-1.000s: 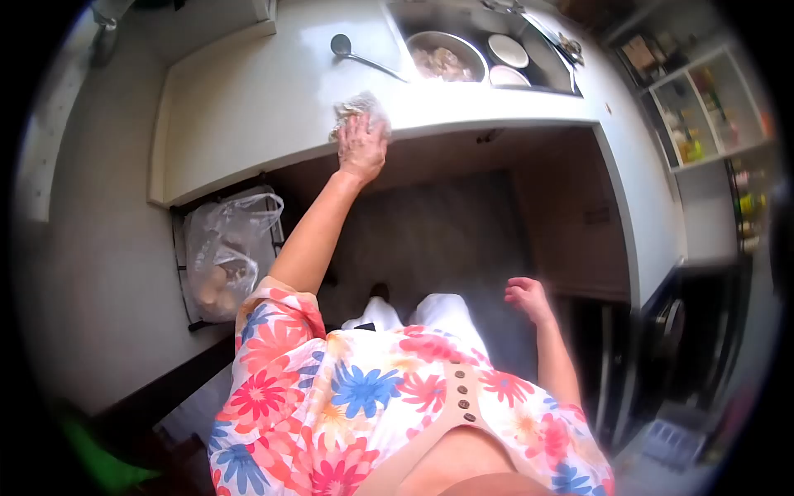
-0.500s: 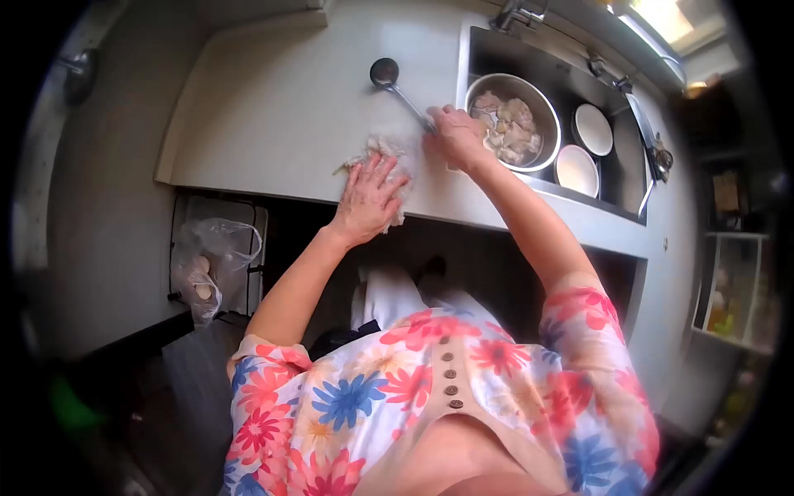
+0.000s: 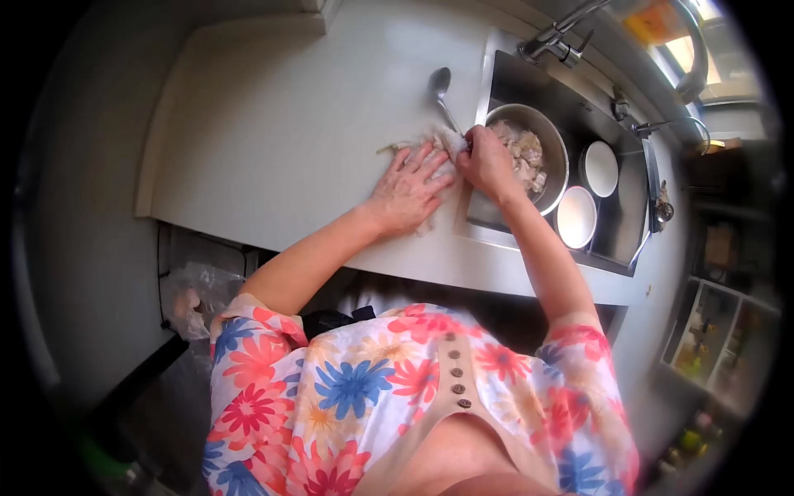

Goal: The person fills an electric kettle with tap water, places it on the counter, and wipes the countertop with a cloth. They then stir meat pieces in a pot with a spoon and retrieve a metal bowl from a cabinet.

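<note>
My left hand lies flat with spread fingers on a crumpled whitish cloth on the counter. Most of the cloth is under the palm; its upper edge reaches the fingers of my right hand. That hand is closed around the handle end of a metal ladle, whose bowl points away from me over the counter. Just right of my right hand, a steel pot with pale pieces of raw meat stands in the sink.
Two white bowls, one farther back and one nearer, sit in the sink beside the pot. A faucet rises behind it. A knife lies along the right rim. Below left hangs a plastic bag.
Both hands have moved away from me, the left also to the right, so they are closer together. The cloth moved with my left hand. The ladle has shifted and turned more upright in view.
</note>
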`<state>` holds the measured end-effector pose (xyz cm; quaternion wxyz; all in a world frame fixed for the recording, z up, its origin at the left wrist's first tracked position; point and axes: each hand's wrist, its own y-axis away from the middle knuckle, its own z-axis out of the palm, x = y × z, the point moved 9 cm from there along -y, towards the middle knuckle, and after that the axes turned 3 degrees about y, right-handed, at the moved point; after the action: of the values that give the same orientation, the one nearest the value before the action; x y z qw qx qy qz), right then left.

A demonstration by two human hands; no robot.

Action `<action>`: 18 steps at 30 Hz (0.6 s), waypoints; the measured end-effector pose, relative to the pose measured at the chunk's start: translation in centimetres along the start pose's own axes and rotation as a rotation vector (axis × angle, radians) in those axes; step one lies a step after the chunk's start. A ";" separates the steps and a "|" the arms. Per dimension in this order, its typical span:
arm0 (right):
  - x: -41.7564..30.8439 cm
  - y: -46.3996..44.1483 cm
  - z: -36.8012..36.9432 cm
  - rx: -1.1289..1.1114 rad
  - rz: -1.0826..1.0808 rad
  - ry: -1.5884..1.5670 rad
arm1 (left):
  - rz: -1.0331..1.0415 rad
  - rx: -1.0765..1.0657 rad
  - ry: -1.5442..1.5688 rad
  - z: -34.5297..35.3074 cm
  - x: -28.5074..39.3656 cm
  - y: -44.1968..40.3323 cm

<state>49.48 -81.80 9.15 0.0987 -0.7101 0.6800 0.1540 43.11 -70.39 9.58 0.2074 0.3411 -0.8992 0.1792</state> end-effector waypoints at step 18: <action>25.1 4.4 -1.5 0.010 0.476 -0.009 | -0.194 0.247 -0.424 -1.0 -14.2 -13.6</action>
<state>45.98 -106.07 2.01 0.0659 -0.5284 0.8286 0.1727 62.38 -71.81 5.81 -0.0124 0.4784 -0.8569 0.1915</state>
